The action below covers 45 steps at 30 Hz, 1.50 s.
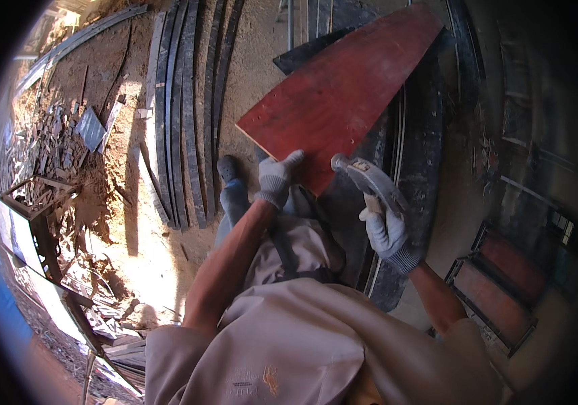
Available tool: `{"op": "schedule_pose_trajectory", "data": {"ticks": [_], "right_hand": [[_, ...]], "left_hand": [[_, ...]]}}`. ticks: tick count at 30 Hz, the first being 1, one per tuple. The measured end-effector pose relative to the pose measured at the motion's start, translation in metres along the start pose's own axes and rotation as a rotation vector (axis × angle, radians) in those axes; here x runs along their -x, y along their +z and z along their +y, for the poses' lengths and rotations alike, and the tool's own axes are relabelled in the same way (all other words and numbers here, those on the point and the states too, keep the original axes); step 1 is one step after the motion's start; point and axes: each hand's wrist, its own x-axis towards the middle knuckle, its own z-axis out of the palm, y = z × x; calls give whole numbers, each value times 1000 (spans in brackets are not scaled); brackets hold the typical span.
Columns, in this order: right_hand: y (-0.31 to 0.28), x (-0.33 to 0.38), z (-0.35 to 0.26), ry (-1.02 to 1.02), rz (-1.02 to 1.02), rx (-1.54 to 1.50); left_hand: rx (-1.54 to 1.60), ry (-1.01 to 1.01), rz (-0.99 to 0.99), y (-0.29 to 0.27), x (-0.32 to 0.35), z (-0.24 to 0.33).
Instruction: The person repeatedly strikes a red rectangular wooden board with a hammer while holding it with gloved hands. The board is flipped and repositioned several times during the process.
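Note:
A long red board (343,88), seemingly plywood, slants from near my body toward the far right. My left hand (279,177), in a pale knitted work glove, is closed on its near left edge, the thumb lying over the top face. My right hand (386,236), gloved alike, grips the handle of a claw hammer (373,181). The hammer's round striking face is beside the board's near right edge; whether it touches cannot be told. Small dark marks dot the board near that edge.
Dark planks (420,169) lie beneath and right of the red board. Long dark strips (184,108) run along the ground at left. Farther left are wood scraps (59,145) and a metal frame (36,196). Reddish panels (498,283) in a dark frame stand at right.

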Motion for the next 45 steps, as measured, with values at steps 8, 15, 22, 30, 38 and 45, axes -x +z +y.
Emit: {"op": "schedule_pose_trajectory", "data": {"ticks": [8,15,22,30,38,45], "right_hand": [[34,5,22,96,63,-103],[32,11,12,927,-100,-520],[100,9,59,867,528,-1043],[170,12,113,968,598,-1041],[146,11,47,503,597,-1878],[89,5,-15,582,638,-1089]], "left_hand": [[-48,-1,-52,-4,2,-1],[-96,-190,-46,3,12,18],[-218,66,-91,21,30,33],[-513,114,-175,23,52,26],[-206,-118,-294,29,58,37],[-381,-177,-361,77,77,107]]}}
